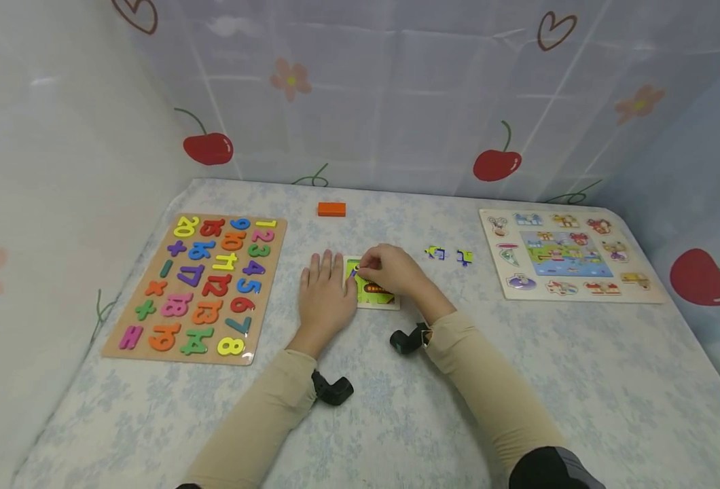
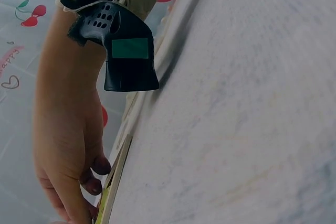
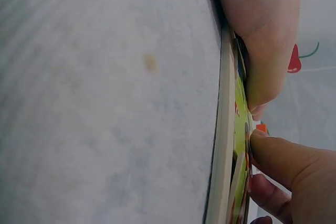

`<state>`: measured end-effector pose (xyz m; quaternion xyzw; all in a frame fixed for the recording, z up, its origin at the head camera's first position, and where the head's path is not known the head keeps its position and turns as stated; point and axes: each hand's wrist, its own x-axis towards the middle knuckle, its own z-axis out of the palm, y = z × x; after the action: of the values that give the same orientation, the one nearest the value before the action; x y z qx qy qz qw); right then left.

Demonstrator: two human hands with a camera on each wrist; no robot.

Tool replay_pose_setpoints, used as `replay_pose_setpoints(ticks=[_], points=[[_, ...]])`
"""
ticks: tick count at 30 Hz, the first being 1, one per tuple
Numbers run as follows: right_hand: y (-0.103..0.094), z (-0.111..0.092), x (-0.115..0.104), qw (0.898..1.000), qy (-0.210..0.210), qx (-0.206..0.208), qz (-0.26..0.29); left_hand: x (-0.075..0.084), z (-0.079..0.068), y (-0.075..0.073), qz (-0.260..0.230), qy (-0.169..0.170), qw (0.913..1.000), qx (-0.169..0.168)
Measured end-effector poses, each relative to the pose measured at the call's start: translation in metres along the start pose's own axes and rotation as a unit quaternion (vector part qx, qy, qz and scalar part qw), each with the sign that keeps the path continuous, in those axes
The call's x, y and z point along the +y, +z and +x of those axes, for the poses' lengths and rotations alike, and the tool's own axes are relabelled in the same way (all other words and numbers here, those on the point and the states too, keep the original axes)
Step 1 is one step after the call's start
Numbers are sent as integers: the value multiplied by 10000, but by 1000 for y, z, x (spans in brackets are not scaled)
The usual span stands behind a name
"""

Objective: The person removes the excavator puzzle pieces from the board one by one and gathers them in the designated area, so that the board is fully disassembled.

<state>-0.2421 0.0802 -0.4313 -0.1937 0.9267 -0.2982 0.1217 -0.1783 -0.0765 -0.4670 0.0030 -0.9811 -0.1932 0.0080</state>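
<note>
Surface and room: tabletop (image 1: 372,435) under pale cloth with mottled grey-blue patterning; behind and at both sides, creased, faintly glossy whitish sheeting (image 1: 390,109) printed with red cherries (image 1: 208,149), coral flowers (image 1: 291,79) and brown heart outlines.

Left of the head frame: tan number board (image 1: 261,302), rectangular and round-cornered, set at a slant, with thick, smooth, glossy characters in many colours.

Centre left: left hand (image 1: 326,295), palm down, fingers extended, thumb at the left edge of the jigsaw board (image 1: 375,305); beige sleeve (image 1: 262,414) and black wrist camera behind. Above, toward the upper centre, a plain orange oblong block (image 1: 332,210).

Centre: jigsaw board, small, flat, pale-rimmed, with green picture and orange-brown dotted figure, partly covered. Over its upper right, right hand (image 1: 393,268), thumb and forefinger pinched on a small puzzle piece (image 1: 356,269), mostly hidden.

Right of centre: two loose jigsaw pieces (image 1: 464,257), yellow-green and blue, knobbed, apart.

Right: pale picture board (image 1: 581,286), with blue central scene ringed by small coloured shapes.

Writing: numerals including 1, 8 and 20 on the number board; script letters "appy" at the left edge of the left wrist view.
</note>
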Motion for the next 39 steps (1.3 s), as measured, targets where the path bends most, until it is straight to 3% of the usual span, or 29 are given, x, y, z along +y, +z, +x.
replay_pose_setpoints(ticks=[6, 21, 39], points=[[1, 1, -3, 9998, -205, 62, -17, 1, 0, -2, 57, -5, 10000, 9], [2, 6, -2, 9997, -37, 64, 234, -1, 1, 0, 9, -45, 10000, 62], [-3, 8, -5, 9993, -20, -363, -68, 1, -1, -1, 36, -15, 10000, -27]])
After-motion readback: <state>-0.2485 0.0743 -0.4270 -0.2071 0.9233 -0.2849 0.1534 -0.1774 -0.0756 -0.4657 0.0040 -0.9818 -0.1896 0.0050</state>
